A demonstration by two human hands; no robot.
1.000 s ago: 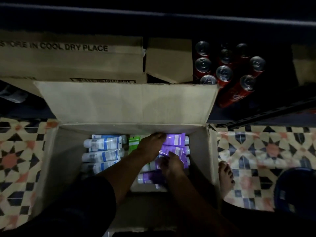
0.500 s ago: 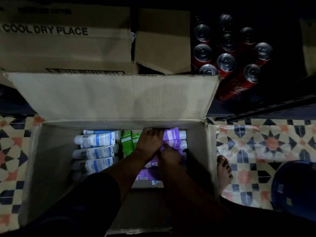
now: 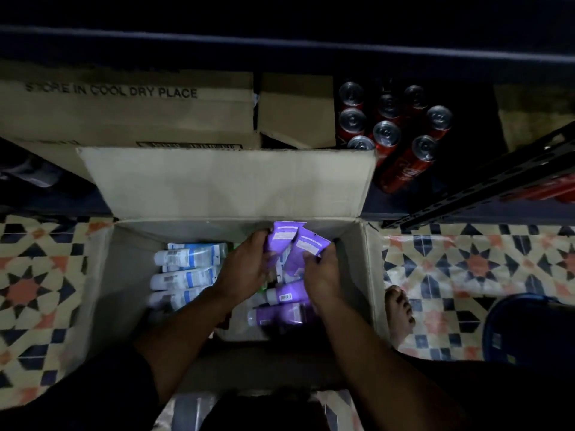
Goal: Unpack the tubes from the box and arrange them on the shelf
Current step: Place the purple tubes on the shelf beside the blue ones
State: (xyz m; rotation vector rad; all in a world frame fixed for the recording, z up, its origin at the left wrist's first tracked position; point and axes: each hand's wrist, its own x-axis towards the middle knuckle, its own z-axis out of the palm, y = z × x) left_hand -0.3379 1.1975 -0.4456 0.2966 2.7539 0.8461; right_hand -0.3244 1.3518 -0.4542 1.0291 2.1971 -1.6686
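My left hand [image 3: 245, 269] and right hand [image 3: 323, 275] both clasp purple tubes [image 3: 291, 244] at the far side of the box [image 3: 371, 269]. Inside on the left lie blue-and-white tubes [image 3: 186, 276].

Dark clothing [image 3: 102, 387]; forearms [image 3: 193, 325], left hand [image 3: 245, 269], right hand [image 3: 323, 275] and 1 foot [image 3: 399, 312] bare.

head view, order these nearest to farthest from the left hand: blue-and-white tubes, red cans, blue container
From the left hand, gripping purple tubes:
1. blue-and-white tubes, in the box, just to its left
2. red cans, beyond the box, ahead and right
3. blue container, on the floor, far right
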